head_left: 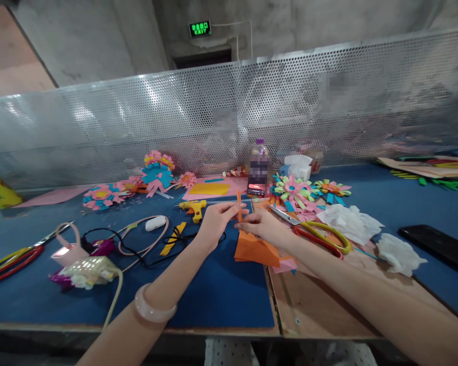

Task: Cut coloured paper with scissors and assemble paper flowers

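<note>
While both hands, left hand [213, 219] and right hand [263, 227], pinch the narrow orange paper strip [239, 208] at frame centre, uneven pull could tear it.

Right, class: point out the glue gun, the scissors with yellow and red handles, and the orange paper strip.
glue gun [194, 207], head view, yellow body.
scissors [330, 235], head view, yellow handle loop.
orange paper strip [239, 209], head view, middle, between the hands.

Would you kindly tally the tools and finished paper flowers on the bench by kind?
Scissors: 2
Glue gun: 1
Paper flowers: 6
Total: 9
</note>
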Available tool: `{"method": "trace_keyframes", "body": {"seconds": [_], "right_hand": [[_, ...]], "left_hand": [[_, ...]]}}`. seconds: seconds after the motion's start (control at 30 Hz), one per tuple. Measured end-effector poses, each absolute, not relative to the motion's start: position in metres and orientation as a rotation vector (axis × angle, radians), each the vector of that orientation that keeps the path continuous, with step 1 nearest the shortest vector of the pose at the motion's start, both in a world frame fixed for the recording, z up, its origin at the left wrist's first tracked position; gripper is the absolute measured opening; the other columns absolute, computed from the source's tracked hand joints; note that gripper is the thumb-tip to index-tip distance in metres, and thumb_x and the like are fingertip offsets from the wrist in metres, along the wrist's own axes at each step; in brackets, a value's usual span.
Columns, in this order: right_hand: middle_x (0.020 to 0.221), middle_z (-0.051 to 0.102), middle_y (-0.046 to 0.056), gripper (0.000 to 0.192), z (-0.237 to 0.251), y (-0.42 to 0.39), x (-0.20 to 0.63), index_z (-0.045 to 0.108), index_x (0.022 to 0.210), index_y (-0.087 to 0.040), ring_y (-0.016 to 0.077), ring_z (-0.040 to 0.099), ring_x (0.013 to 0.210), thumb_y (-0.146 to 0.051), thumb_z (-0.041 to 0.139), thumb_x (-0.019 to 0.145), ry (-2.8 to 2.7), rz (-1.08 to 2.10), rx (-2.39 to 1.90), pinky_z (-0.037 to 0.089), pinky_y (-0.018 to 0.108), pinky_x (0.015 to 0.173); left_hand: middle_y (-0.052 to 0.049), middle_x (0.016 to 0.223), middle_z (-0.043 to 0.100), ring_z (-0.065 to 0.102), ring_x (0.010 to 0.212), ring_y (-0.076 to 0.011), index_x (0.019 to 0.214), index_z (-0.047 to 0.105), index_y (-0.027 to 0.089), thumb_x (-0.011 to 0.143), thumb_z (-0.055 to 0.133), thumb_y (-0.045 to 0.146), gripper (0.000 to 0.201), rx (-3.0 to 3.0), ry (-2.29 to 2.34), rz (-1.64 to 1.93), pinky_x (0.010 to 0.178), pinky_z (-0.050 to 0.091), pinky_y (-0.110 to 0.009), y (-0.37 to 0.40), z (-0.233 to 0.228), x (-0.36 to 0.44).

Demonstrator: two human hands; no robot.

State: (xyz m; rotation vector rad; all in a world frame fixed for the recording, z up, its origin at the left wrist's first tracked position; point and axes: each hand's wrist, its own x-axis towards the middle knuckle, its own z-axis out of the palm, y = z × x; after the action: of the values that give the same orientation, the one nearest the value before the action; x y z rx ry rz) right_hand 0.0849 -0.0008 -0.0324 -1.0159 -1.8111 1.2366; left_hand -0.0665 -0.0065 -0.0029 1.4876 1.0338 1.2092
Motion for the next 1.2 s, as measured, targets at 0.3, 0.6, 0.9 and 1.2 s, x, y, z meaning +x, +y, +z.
{"method": "trace_keyframes", "body": {"seconds": [0.3, 0.6, 0.9, 1.2], "right_hand": [[0.050, 0.032, -0.007, 0.039, -0.0338, -0.0021, 0.0865, 0.066, 0.079, -0.015, 0.0051, 0.026, 0.041, -0.053, 0.059, 0.070, -1.735, 1.329, -1.037, 0.020, 0.020, 0.037], [0.052, 0.038, -0.005, 0.043, -0.0337, -0.0021, 0.0884, 0.068, 0.082, -0.014, 0.0044, 0.028, 0.040, -0.054, 0.059, 0.069, -1.769, 1.330, -1.082, 0.020, 0.021, 0.037], [0.053, 0.042, -0.004, 0.037, -0.0356, 0.0002, 0.0900, 0.067, 0.074, -0.015, 0.0046, 0.028, 0.040, -0.051, 0.059, 0.070, -1.784, 1.284, -1.068, 0.019, 0.022, 0.037], [0.049, 0.039, -0.005, 0.038, -0.0372, 0.0010, 0.0917, 0.065, 0.069, -0.015, 0.0051, 0.026, 0.040, -0.052, 0.060, 0.068, -1.755, 1.290, -1.088, 0.017, 0.022, 0.038]], "left_hand": [[-0.010, 0.088, 0.070, 0.062, 0.082, -0.0212, 0.095, 0.068, 0.014, 0.069, 0.063, 0.043, 0.039, 1.481, 1.003, 1.214, 0.076, 0.047, -0.033, -0.0035, -0.0037, -0.0687], [-0.009, 0.085, 0.070, 0.060, 0.068, -0.0158, 0.096, 0.069, 0.015, 0.071, 0.061, 0.045, 0.041, 1.484, 1.056, 1.243, 0.065, 0.048, -0.028, 0.0012, -0.0064, -0.0718], [-0.011, 0.086, 0.070, 0.062, 0.076, -0.0186, 0.094, 0.069, 0.013, 0.067, 0.066, 0.041, 0.039, 1.444, 1.000, 1.293, 0.071, 0.048, -0.030, 0.0019, -0.0056, -0.0726], [-0.009, 0.084, 0.070, 0.062, 0.070, -0.0164, 0.096, 0.069, 0.015, 0.069, 0.065, 0.040, 0.038, 1.425, 1.016, 1.273, 0.066, 0.048, -0.028, 0.0032, -0.0076, -0.0722]]}}
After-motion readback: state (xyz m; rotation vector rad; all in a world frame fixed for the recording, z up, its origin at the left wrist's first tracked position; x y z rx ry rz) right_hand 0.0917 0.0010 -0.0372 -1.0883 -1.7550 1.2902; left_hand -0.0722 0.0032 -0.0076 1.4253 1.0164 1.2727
